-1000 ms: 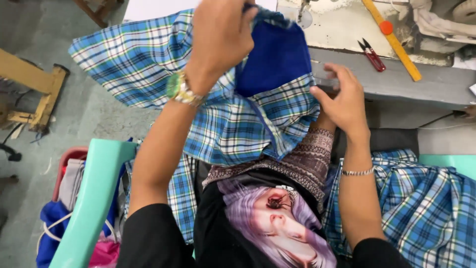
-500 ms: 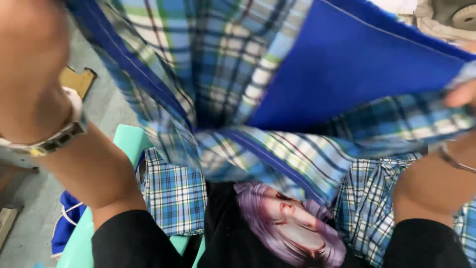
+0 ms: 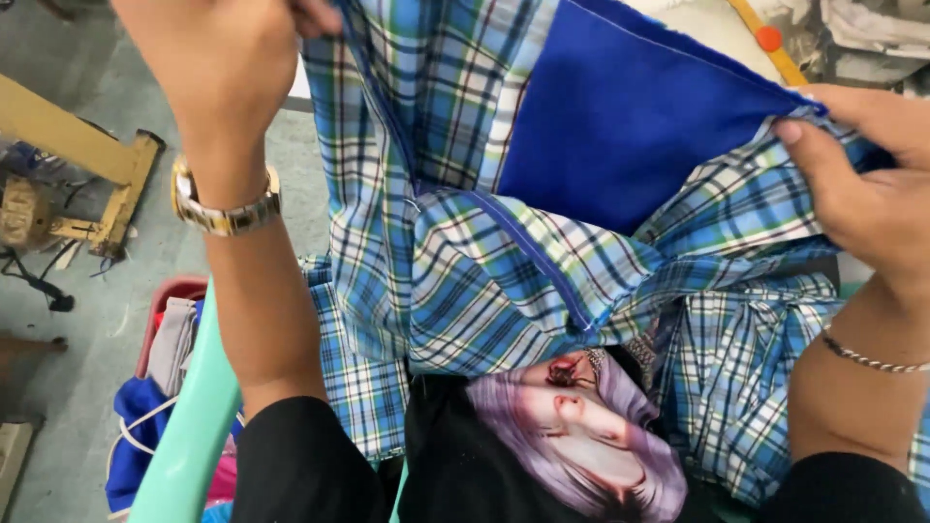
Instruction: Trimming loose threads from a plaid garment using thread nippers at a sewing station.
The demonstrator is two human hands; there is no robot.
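Observation:
I hold a blue, white and green plaid garment (image 3: 465, 261) up in front of me. A solid blue panel (image 3: 620, 136) is sewn into it near the top. My left hand (image 3: 228, 68), with a metal watch on the wrist, grips the garment's upper left edge high in the view. My right hand (image 3: 867, 165), with a thin bracelet on the wrist, pinches the plaid and blue edge at the right. The cloth hangs between both hands and falls onto my lap over a black printed shirt (image 3: 542, 446).
A mint green plastic chair arm (image 3: 189, 416) runs along my left side. Below it stands a red basket (image 3: 160, 329) with cloth pieces. A yellow wooden frame (image 3: 92, 160) stands on the grey floor at left. An orange-yellow ruler (image 3: 765, 39) lies on the table behind the garment.
The garment has been lifted closer and spread wider between my hands. My left hand went up and to the left; my right hand shifted to the right edge.

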